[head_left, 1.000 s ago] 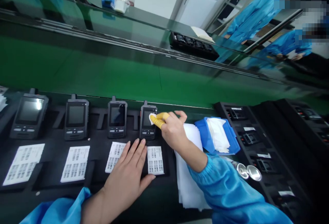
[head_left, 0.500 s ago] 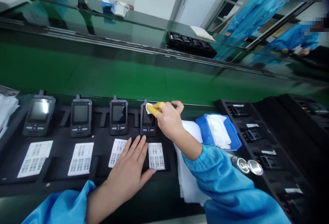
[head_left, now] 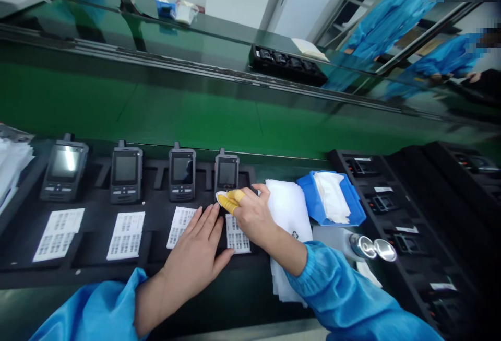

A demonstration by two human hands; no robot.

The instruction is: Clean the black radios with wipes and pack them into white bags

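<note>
My right hand (head_left: 252,210), with yellow covers on its fingers, pinches a small white wipe (head_left: 219,195) against the lower front of the rightmost handheld radio (head_left: 227,171). My left hand (head_left: 195,255) lies flat with its fingers stretched out, on the black foam tray (head_left: 156,242) just below that radio. Its fingers partly cover a label sheet (head_left: 178,226), and its thumb reaches the label sheet (head_left: 238,235) on the right. More radios stand in the tray to the left: one (head_left: 182,174) nearest, then another (head_left: 126,171), and one with a glare-lit screen (head_left: 64,168).
To the right are white plastic bags (head_left: 291,210), a blue bin (head_left: 358,205) holding white wipes (head_left: 332,197), and an open metal-topped bottle (head_left: 364,246). Another black tray (head_left: 379,184) holds devices. A green conveyor (head_left: 188,106) runs behind. Co-workers in blue (head_left: 391,17) are beyond.
My right hand has moved down the rightmost radio with the wipe, from its screen to its lower keys, uncovering the screen. My left hand stays in place on the tray.
</note>
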